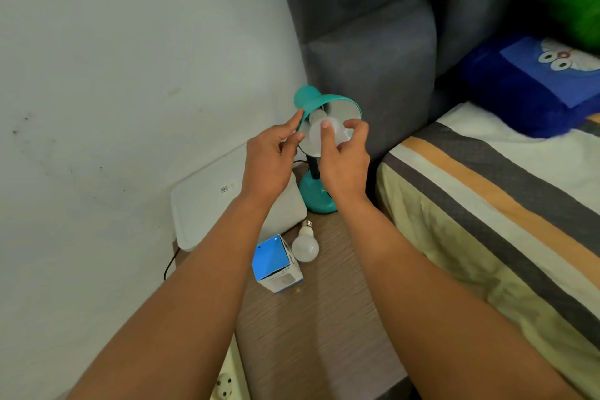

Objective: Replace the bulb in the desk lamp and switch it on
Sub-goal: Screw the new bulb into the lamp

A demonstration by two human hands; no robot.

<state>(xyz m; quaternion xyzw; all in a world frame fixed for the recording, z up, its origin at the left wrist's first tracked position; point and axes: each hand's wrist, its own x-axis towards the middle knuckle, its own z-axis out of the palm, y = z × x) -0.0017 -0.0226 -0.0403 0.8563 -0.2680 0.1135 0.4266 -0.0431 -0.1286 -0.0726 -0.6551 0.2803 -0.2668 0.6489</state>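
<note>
A teal desk lamp (316, 195) stands on the wooden bedside table (311, 318), its shade (337, 104) tipped toward me. Inside the shade sits a white bulb (316, 135). My right hand (344, 159) is closed around that bulb with thumb and fingers. My left hand (272, 156) rests its fingertips on the shade's left rim, steadying it. A second white bulb (305, 243) lies loose on the table in front of the lamp's base, beside a blue and white bulb box (276, 265).
A white flat device (207, 204) leans against the wall at the table's back left. A black cable (170, 265) hangs behind it. A power strip (227, 380) lies on the floor. A bed (487, 204) with striped sheets borders the table's right side.
</note>
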